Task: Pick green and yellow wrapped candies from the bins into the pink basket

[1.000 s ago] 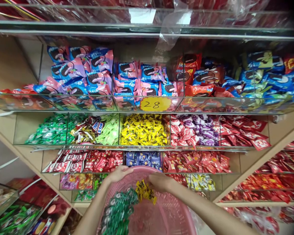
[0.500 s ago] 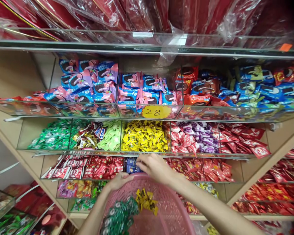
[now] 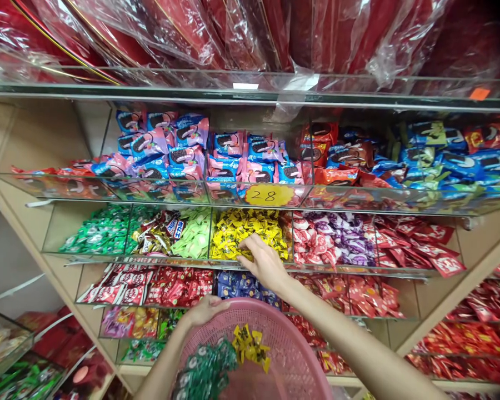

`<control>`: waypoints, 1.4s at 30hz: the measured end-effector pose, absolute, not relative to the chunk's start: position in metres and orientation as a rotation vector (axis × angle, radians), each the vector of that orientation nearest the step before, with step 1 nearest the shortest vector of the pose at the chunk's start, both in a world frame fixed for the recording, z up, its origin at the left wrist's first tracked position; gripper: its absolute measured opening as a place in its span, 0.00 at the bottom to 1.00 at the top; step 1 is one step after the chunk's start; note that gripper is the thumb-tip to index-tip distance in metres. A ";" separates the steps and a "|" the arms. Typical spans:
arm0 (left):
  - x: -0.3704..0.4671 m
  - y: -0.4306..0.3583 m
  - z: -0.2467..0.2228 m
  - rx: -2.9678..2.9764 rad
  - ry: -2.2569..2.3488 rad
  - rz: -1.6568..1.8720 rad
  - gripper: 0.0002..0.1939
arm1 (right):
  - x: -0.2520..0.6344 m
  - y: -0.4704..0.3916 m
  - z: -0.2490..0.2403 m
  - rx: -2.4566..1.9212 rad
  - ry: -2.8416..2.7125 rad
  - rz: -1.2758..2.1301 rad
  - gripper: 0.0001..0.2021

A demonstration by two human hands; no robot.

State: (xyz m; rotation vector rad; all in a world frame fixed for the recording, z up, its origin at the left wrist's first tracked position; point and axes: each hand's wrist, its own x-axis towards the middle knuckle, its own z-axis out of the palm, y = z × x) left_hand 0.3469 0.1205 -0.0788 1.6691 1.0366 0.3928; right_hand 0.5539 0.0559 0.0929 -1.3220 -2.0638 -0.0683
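Note:
My left hand (image 3: 206, 311) grips the rim of a pink plastic basket (image 3: 306, 344), fingers closed over its far left edge. In the basket lie green-wrapped candies (image 3: 208, 369) and a small heap of yellow-wrapped candies (image 3: 250, 345). My right hand (image 3: 263, 262) reaches over the basket to the front of the shelf compartment of yellow-wrapped candies (image 3: 241, 222). Its thumb and fingers are apart, and nothing shows between them. The fingertips overlap the candies in view; whether they touch is unclear.
Beside the yellow candies are light green ones (image 3: 191, 233) and red-and-white ones (image 3: 314, 244). Blue-wrapped candies (image 3: 237, 286) lie one shelf lower. Above, a clear shelf front carries a yellow price tag (image 3: 267, 195) reading 28, before packs of cookies (image 3: 187, 158).
My right hand has risen from above the basket's far rim to the yellow candy compartment. The left hand stays on the basket. The view has shifted slightly.

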 end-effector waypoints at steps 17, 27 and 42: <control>0.349 0.116 -0.068 1.733 1.055 0.385 0.30 | 0.556 0.066 0.090 -1.156 -1.835 0.059 0.07; 0.346 0.120 -0.073 1.771 1.072 0.357 0.29 | 0.568 0.085 0.088 -1.083 -1.319 0.749 0.19; 0.347 0.119 -0.073 1.720 1.063 0.374 0.29 | 0.587 0.092 0.085 -1.087 -1.452 0.222 0.11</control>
